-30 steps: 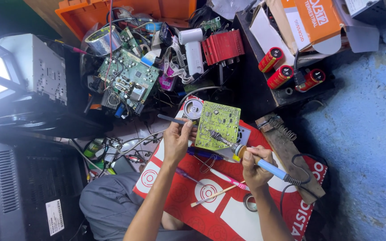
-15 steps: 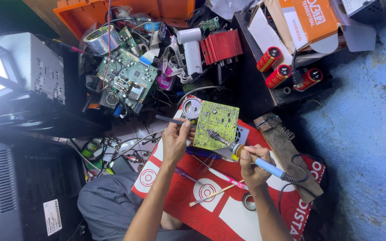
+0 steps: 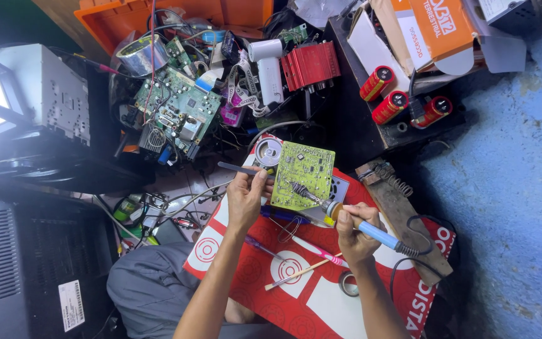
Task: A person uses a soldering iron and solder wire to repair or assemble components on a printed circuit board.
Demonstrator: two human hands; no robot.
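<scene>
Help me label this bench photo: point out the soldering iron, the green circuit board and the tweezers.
soldering iron (image 3: pixel 371 232): head view, on its blue handle.
green circuit board (image 3: pixel 305 169): head view, middle of its face.
tweezers (image 3: pixel 236 168): head view, on the metal shaft.

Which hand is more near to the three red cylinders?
Right. The right hand holds the soldering iron below the red cylinders; the left hand is farther, down-left, holding tweezers.

Orange-white carton (image 3: pixel 437 28) top right; white barcode label (image 3: pixel 71 306) bottom left.
</scene>
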